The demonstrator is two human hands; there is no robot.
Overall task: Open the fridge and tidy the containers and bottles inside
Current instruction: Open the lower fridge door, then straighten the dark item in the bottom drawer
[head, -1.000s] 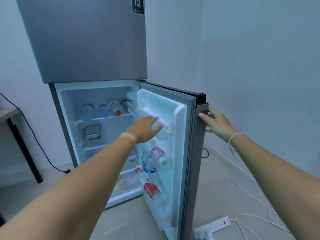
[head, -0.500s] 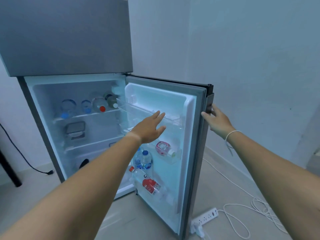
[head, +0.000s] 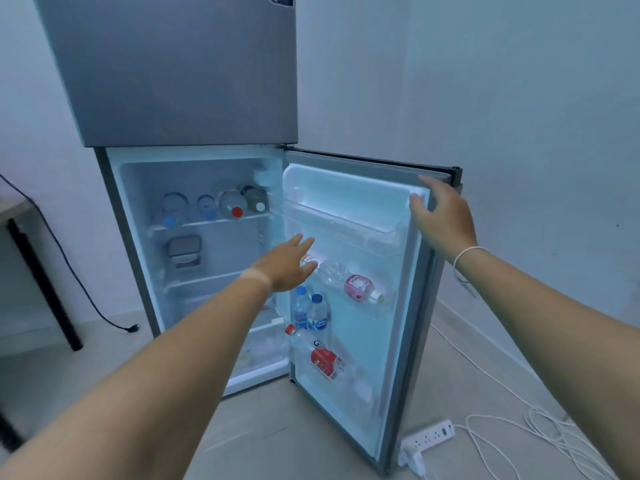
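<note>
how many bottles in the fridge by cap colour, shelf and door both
Blue caps: 4, two lying on the top shelf, two upright in the door
Red caps: 2
White caps: 2
Total: 8; any bottle behind the left hand is uncounted

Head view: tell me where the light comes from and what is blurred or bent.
Head view: the brightest light is the fridge interior, washing the open door's lining pale cyan; the room is dim and bluish. The table at far left is smeared. Wide-angle distortion tilts the fridge and stretches both forearms.
</note>
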